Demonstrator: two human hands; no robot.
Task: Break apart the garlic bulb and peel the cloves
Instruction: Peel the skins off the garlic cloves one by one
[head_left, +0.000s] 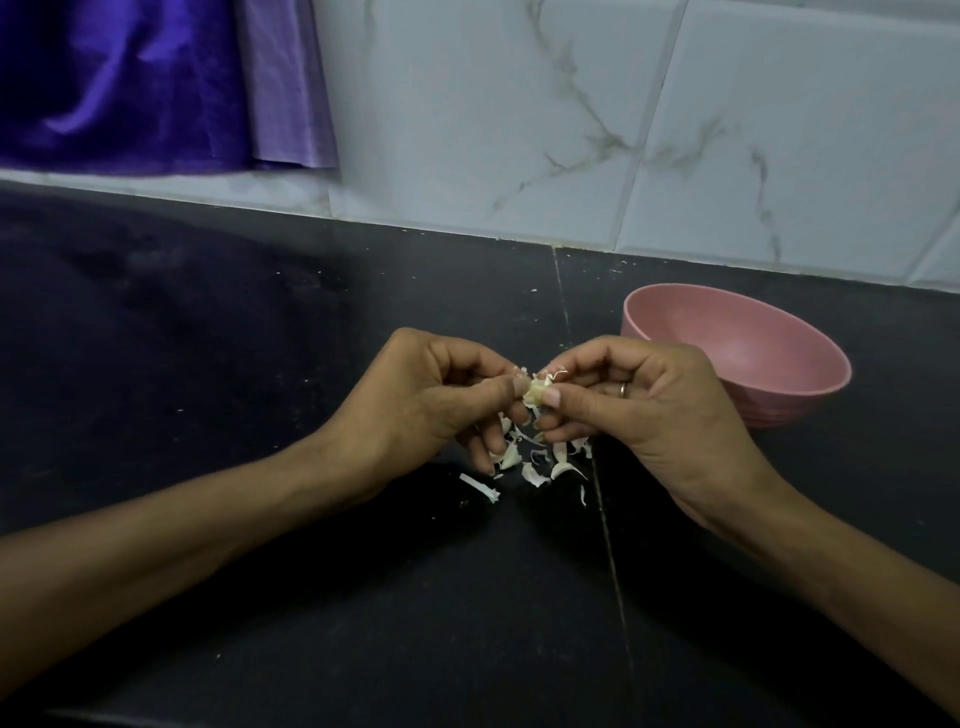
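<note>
- The garlic clove (535, 394) is held above the black tabletop (260, 364), between the two hands, a little in front of the pink bowl (737, 353).
- The left hand (431, 400) pinches one end of the clove between thumb and forefinger; its other fingers are curled below.
- The right hand (639, 405) pinches the other end in the same way, with the thumb nail pressed on the skin. A ring is on one finger.
- I judge the clove to be very light and firm, but small and probably a little slippery where the skin is already off. The skin is thin, dry and tears easily.
- The best hold seems to be on the two tips, so that the middle stays free for the nail to lift the skin.
- The long axis of the clove lies about left to right, from one hand to the other. Which end is the root end, I cannot tell.
- Many white peel scraps (530, 462) lie on the tabletop just under the hands.
</note>
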